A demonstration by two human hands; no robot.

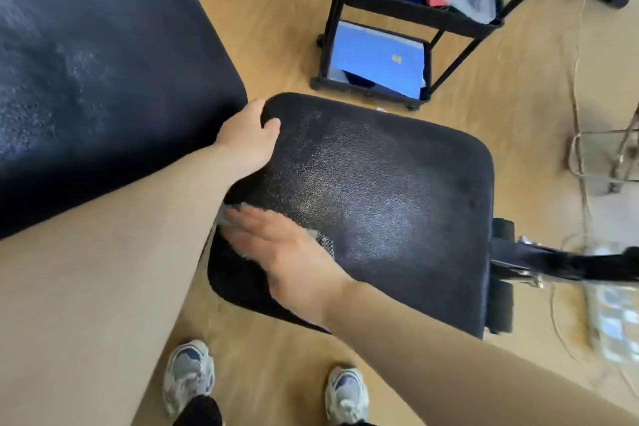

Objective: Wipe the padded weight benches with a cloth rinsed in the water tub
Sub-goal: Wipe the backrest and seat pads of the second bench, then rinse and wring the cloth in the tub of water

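A black padded bench seat (pixel 380 190) fills the middle of the view, its surface glistening wet. My left hand (pixel 249 138) grips the seat's far left corner, thumb on top and fingers wrapped over the edge. My right hand (pixel 280 252) lies flat with straight fingers on the seat's near left part, pressing a grey checked cloth (pixel 325 242) that peeks out from under the palm. The hand is motion-blurred. A larger black padded bench (pixel 86 79) lies at the left, also showing damp streaks.
A black wheeled cart (pixel 411 21) with supplies and a blue box stands beyond the seat. The seat's black metal frame (pixel 539 263) sticks out to the right. Cables and a clear container (pixel 612 308) lie on the wooden floor at right. My shoes (pixel 188 373) are below.
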